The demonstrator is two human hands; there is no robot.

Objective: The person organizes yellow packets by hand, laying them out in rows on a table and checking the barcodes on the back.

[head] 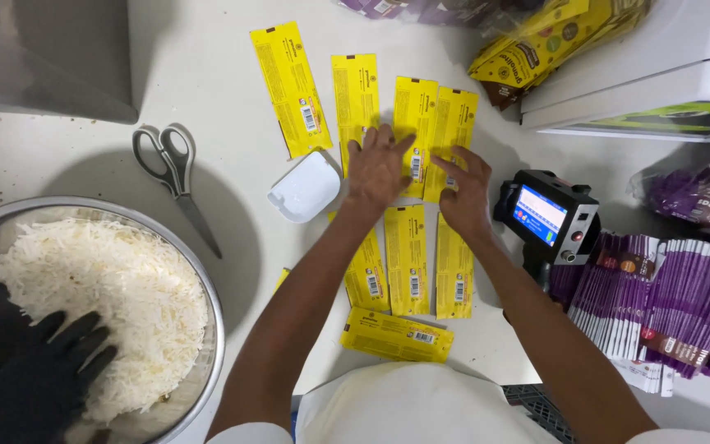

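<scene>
Yellow packets (408, 259) line the counter (223, 99), scissors (176, 177) well aside; both hands' spread fingers (384, 140) press flat on the upper row.

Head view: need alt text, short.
Both bare hands, left hand and right hand, press flat on yellow packets laid in rows on a white table. Scissors and a metal bowl of shredded white food lie left, a handheld printer right.

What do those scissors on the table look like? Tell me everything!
The scissors have grey loop handles and shiny metal blades. They lie flat and closed on the white table, handles away from the person, blades pointing toward the rim of the metal bowl. No hand touches them.
</scene>
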